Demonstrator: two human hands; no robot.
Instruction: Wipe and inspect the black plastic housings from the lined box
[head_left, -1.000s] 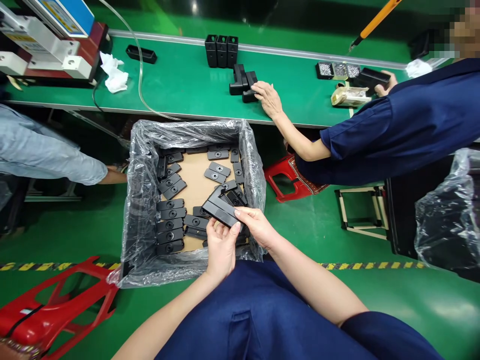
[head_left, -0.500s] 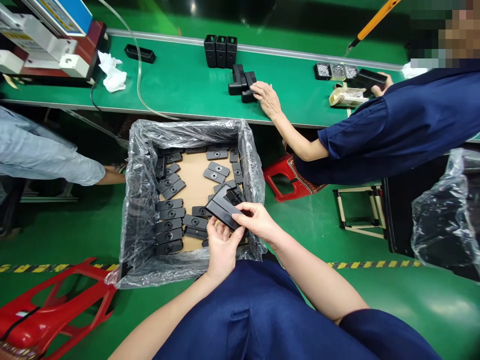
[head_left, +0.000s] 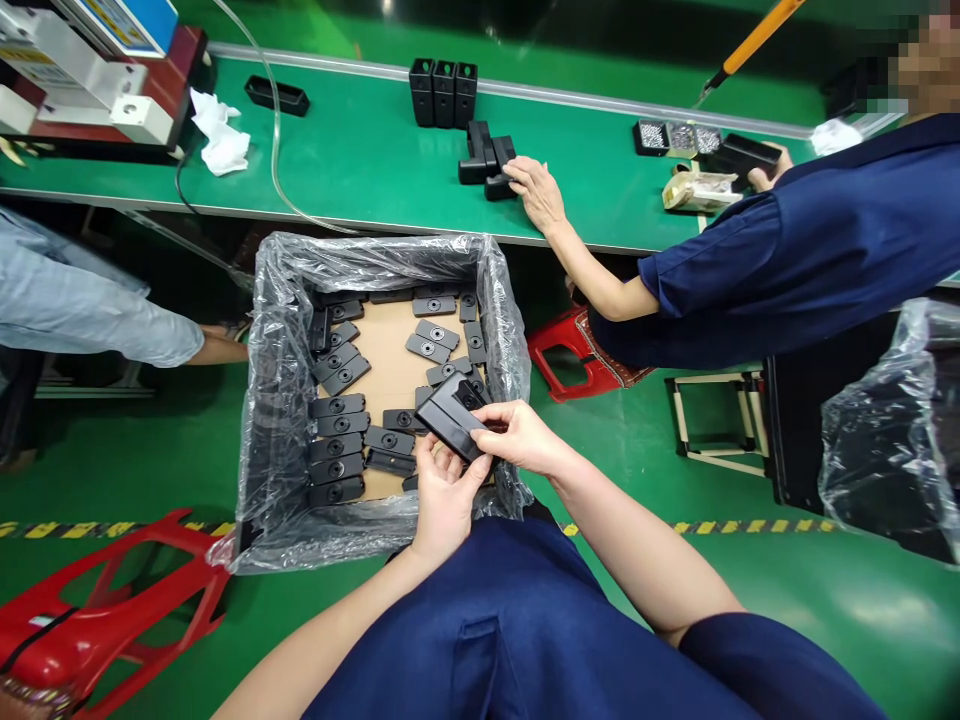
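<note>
Both my hands hold a black plastic housing (head_left: 451, 418) tilted above the near right part of a lined bin (head_left: 259, 400). My left hand (head_left: 444, 500) grips its lower edge, with the thumb at the near corner. My right hand (head_left: 521, 438) pinches its right side between thumb and fingers. The far side of the housing and some of my fingertips are hidden. Inside the bin, several flat black parts with round centres (head_left: 337, 445) lie in rows on a cardboard sheet (head_left: 390, 350). Clear plastic film covers the bin's walls.
Behind the bin runs a green workbench (head_left: 360, 165) with black housings (head_left: 443, 95) standing on it. At the right, a co-worker's hand (head_left: 536, 195) touches black parts. Red stools (head_left: 112, 610) stand lower left and right of the bin. Another person's sleeve (head_left: 97, 300) shows at left.
The housing has turned slightly in my hands, its upper face showing at a somewhat different angle. My grip stays the same. The whole view has shifted a little.
</note>
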